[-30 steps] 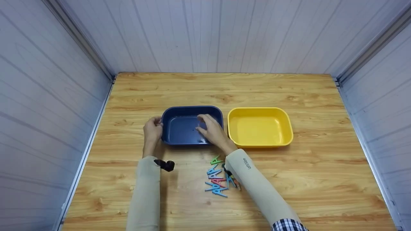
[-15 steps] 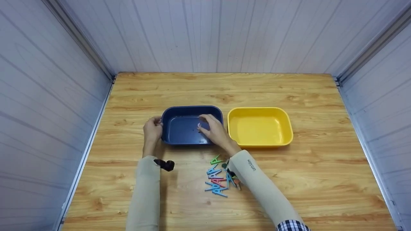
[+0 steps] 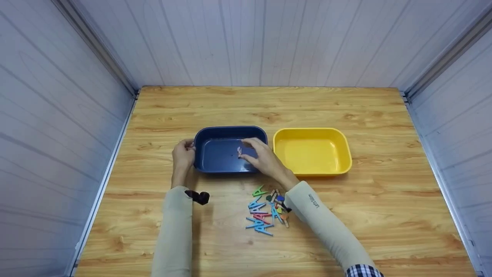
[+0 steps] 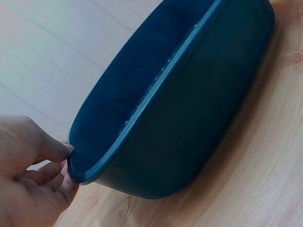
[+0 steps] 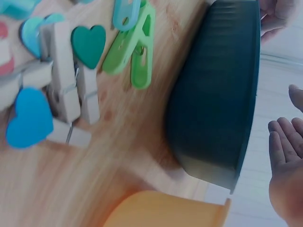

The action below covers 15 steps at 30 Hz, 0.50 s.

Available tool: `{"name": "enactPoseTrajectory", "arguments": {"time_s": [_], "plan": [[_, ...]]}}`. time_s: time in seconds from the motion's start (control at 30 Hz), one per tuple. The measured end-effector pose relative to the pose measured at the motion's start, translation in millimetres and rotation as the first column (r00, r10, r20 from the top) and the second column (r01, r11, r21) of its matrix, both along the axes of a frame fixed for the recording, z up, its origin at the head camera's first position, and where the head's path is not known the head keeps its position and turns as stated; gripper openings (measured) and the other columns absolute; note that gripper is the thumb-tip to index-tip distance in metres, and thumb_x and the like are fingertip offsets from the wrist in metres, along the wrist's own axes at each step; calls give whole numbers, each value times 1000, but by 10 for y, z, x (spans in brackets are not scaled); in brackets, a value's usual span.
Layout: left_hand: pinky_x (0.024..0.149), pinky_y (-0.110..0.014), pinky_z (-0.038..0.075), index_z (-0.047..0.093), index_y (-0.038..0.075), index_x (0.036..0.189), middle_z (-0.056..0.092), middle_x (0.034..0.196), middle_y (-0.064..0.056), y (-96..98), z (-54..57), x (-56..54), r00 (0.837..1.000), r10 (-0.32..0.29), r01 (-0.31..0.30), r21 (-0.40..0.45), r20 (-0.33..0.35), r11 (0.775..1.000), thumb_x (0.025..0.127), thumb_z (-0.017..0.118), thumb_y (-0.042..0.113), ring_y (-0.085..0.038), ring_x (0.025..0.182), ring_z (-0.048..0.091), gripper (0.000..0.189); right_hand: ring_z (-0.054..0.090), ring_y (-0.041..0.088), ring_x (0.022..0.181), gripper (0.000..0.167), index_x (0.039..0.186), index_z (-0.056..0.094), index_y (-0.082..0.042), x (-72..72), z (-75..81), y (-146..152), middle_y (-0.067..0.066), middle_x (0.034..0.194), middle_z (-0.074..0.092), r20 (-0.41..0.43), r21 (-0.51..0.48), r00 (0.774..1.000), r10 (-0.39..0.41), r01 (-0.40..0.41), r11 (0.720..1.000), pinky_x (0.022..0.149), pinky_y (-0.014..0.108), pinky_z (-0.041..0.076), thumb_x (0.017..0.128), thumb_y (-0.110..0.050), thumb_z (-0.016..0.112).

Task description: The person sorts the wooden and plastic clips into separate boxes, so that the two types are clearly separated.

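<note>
At the left end of the dark blue plastic basin [image 3: 215, 152], my left hand [image 3: 182, 157] pinches the rim between thumb and fingers, as the left wrist view shows closely. My right hand [image 3: 265, 158] is over the basin's right half. In the right wrist view its thumb and fingers [image 5: 284, 142] stand apart, holding nothing. A small pinkish piece [image 3: 239, 152], too small to identify surely but like a clothespin, shows inside the basin just left of the right fingertips.
A yellow basin [image 3: 307, 154] stands right of the blue one. In front lie several clothespins [image 3: 263, 229] in a loose heap: plastic ones, one of them green [image 5: 137, 52], and wooden ones with hearts, including a green heart [image 5: 88, 46]. Panel walls enclose the wooden table.
My right hand has drawn back to the right and parted from the small pinkish piece, which stays in the blue basin. My left hand keeps its hold on the rim.
</note>
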<state>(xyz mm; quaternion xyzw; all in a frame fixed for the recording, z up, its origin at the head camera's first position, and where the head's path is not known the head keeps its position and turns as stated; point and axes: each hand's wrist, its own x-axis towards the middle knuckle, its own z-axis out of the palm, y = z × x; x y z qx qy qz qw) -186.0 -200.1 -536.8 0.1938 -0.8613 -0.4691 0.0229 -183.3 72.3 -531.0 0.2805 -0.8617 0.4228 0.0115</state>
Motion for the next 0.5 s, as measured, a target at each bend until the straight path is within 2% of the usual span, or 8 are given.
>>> {"name": "enactPoseTrajectory", "arguments": {"time_s": [0.2, 0.5], "plan": [[89, -33, 46, 63, -1, 119, 64, 110, -16, 6, -3, -3, 1000, 7, -7, 21, 11, 1000, 91, 49, 0, -24, 100, 58, 31, 54, 15, 119, 46, 133, 52, -12, 48, 34, 86, 3, 130, 56, -13, -13, 1000, 21, -21, 1000, 101, 29, 46, 91, -22, 66], [88, -34, 47, 63, -2, 119, 64, 110, -18, 8, -3, -8, 1000, 10, -10, 26, 0, 1000, 91, 49, -1, -25, 99, 58, 31, 54, 13, 120, 44, 132, 53, -13, 134, -9, 184, 7, 128, 58, -5, -42, 1000, 31, -31, 999, 103, 29, 44, 91, -26, 65]]}}
